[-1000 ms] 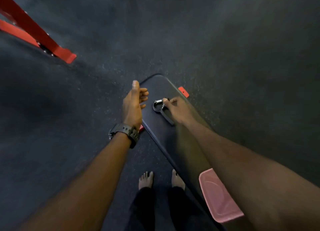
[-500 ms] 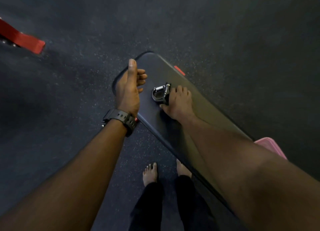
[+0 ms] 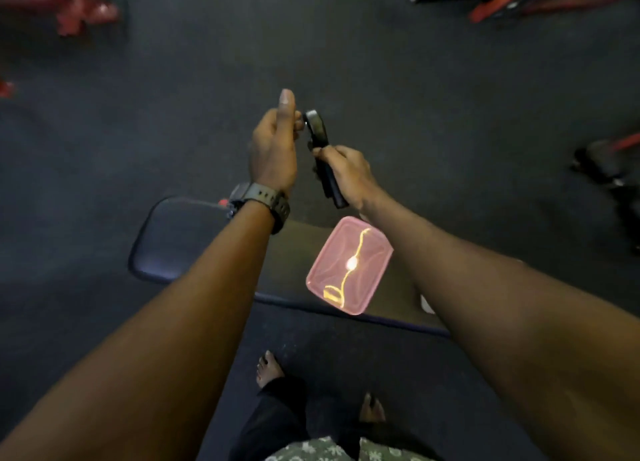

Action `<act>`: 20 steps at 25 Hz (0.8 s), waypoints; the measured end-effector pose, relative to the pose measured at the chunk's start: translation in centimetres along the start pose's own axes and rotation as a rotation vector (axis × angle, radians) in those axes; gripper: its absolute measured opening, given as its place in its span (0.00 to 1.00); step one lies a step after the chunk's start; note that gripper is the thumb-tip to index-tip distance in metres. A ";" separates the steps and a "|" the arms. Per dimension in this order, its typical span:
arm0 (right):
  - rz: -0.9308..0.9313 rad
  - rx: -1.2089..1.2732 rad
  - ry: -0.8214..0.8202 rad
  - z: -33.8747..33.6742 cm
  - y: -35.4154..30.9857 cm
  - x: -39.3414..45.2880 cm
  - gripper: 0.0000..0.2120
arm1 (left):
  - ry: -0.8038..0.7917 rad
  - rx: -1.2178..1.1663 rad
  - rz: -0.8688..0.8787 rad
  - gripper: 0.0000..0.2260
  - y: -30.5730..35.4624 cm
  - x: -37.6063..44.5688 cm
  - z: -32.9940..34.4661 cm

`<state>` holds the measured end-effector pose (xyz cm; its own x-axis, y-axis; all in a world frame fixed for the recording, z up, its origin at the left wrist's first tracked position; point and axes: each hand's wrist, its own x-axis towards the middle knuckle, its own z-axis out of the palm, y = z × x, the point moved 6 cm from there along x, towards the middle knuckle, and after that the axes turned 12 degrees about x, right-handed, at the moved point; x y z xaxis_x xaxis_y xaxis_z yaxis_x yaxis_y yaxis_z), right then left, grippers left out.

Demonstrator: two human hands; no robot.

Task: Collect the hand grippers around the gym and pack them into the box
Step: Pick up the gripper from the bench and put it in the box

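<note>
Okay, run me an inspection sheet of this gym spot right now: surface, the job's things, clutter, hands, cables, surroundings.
Surface: dark padded bench standing on dark speckled rubber floor.
Job's things: black hand gripper with metal coil spring held in the air above the floor; pink translucent plastic box lying on the bench, lit by a bright reflection.
Clutter: small white object at the bench edge, too hidden to identify.
Hands: right hand closed round the gripper's handle; left hand beside the spring end, contact unclear.
Cables: nothing seen.
Surroundings: red equipment frames at far left and far right, blurred.
</note>
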<state>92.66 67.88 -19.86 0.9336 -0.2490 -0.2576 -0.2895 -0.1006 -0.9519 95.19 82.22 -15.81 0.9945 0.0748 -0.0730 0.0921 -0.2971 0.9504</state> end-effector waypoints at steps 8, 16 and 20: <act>0.071 0.085 0.377 -31.5 6.8 -13.7 0.27 | -0.338 -0.032 0.090 0.24 8.9 -16.6 23.8; 0.120 0.003 0.378 -43.7 14.3 -19.7 0.17 | -0.515 0.007 0.030 0.22 7.2 -25.2 35.4; 0.125 -0.251 0.265 -44.0 17.5 -16.5 0.23 | -0.502 0.028 0.002 0.25 5.6 -23.8 37.4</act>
<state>62.88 27.87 -24.93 0.8107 -0.5109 -0.2860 -0.4707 -0.2782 -0.8373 73.91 43.14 -20.07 0.8951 -0.3911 -0.2143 0.0848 -0.3226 0.9427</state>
